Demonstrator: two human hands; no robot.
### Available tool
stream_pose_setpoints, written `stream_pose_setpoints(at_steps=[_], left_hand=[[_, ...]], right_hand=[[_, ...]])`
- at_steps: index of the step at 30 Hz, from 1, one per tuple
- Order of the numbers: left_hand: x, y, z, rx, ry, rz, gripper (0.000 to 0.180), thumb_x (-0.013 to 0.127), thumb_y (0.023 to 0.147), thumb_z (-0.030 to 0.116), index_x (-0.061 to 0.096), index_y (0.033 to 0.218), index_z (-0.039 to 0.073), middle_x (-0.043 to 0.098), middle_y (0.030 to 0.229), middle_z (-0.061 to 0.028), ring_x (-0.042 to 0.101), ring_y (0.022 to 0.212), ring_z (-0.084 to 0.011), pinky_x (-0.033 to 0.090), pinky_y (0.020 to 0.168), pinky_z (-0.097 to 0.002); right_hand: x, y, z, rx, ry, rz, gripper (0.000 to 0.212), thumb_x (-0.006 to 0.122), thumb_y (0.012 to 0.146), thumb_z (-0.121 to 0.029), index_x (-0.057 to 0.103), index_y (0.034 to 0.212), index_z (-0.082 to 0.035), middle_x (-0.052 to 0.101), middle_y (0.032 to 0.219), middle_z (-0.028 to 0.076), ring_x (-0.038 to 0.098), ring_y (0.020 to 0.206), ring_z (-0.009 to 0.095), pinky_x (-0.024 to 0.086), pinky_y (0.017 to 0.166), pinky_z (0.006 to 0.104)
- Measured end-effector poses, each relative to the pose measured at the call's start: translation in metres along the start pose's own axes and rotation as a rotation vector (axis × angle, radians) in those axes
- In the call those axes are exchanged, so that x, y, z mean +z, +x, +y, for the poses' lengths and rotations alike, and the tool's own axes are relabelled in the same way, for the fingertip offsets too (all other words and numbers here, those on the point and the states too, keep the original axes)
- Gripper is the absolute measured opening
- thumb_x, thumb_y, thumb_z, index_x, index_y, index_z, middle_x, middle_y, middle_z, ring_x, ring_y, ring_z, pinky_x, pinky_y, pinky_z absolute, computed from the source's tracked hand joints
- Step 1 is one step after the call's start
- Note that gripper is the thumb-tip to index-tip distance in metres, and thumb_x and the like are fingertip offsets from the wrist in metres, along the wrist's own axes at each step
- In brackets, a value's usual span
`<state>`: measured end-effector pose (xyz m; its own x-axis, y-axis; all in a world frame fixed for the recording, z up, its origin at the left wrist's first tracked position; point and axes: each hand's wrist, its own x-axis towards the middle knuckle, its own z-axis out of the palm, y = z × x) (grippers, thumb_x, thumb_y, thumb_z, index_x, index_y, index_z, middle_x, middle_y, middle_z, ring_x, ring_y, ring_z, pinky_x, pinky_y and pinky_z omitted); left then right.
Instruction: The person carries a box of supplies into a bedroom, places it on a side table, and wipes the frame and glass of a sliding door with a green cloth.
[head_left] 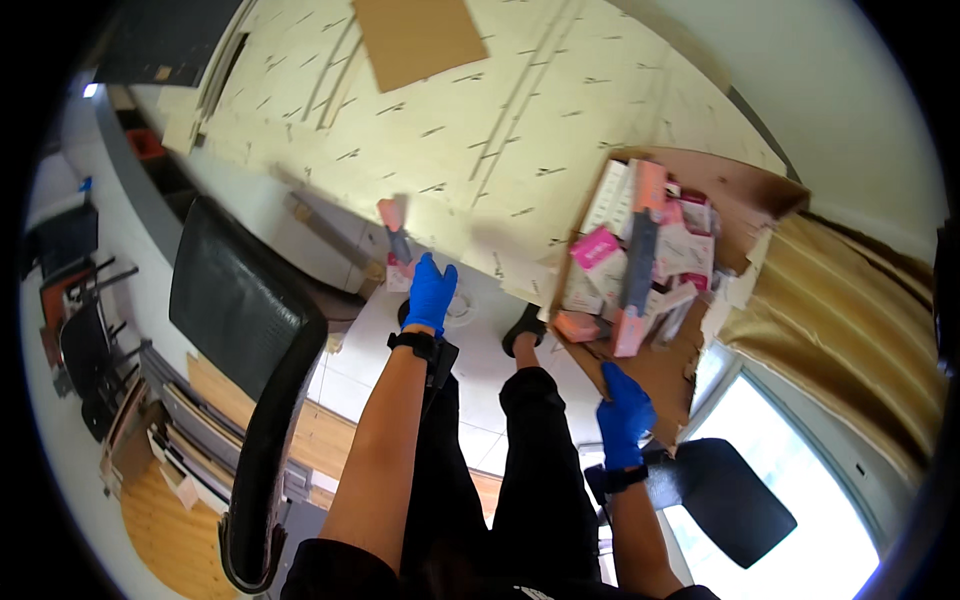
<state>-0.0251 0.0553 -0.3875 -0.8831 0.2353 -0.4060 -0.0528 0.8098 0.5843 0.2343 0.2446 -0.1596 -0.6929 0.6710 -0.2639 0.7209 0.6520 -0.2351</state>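
Note:
My left hand (432, 293), in a blue glove, reaches toward the near edge of the table, fingers stretched and apart. Just beyond its fingertips is a blurred pink and grey carton (395, 228); whether they touch I cannot tell. Below that carton a small pink and white box (399, 274) shows beside the hand. My right hand (626, 412), also blue-gloved, grips the near edge of an open cardboard box (655, 385). Inside that box lies a jumble of pink, white and grey cartons, among them a long pink and grey carton (640, 260).
A pale, marked tabletop (420, 150) carries a flat brown cardboard sheet (425, 40). A black chair (245, 295) stands close on my left, another dark seat (735, 500) at the lower right. A gold curtain (840, 330) hangs beside the box.

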Motion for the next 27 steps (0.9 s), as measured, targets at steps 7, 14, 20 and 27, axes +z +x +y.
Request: stream_pose_setpoints(at_steps=[7,14,20,27], left_hand=[[0.017,0.084,-0.143,-0.491,-0.443,-0.099,0.048,0.068,0.071,0.029,0.050,0.100,-0.005,0.060,0.090,-0.0211,0.060,0.082,-0.0307,0.047,0.071,-0.0395],[0.104,0.201,-0.218,-0.270,-0.527,0.380,0.052,0.073,0.067,0.033,0.050,0.095,-0.005,0.059,0.086,-0.0195,0.060,0.080,-0.0272,0.047,0.068,-0.0381],[0.098,0.226,-0.223,-0.149,-0.456,0.342,0.049,0.067,0.077,0.030,0.046,0.107,-0.003,0.055,0.096,-0.0205,0.056,0.090,-0.0302,0.044,0.080,-0.0385],[0.005,0.093,-0.085,-0.053,-0.593,0.467,0.041,0.063,0.083,0.022,0.040,0.109,-0.001,0.048,0.106,-0.0144,0.049,0.091,-0.0206,0.042,0.082,-0.0325]], right_hand=[[0.030,0.007,-0.018,-0.017,-0.049,0.038,0.043,0.057,0.063,0.006,0.067,0.100,-0.014,0.066,0.095,0.008,0.063,0.084,0.026,0.050,0.074,0.0330],[0.084,0.023,-0.034,-0.070,-0.185,0.080,0.030,0.062,0.064,0.003,0.067,0.093,-0.001,0.067,0.087,0.013,0.065,0.078,0.026,0.051,0.073,0.0313],[0.108,0.027,-0.040,-0.076,-0.199,0.126,0.027,0.061,0.065,0.004,0.067,0.091,0.000,0.067,0.086,0.014,0.065,0.079,0.027,0.050,0.073,0.0320],[0.057,0.017,-0.023,-0.089,-0.101,0.104,0.038,0.057,0.062,0.007,0.068,0.096,-0.008,0.066,0.090,0.011,0.065,0.081,0.026,0.050,0.074,0.0321]])
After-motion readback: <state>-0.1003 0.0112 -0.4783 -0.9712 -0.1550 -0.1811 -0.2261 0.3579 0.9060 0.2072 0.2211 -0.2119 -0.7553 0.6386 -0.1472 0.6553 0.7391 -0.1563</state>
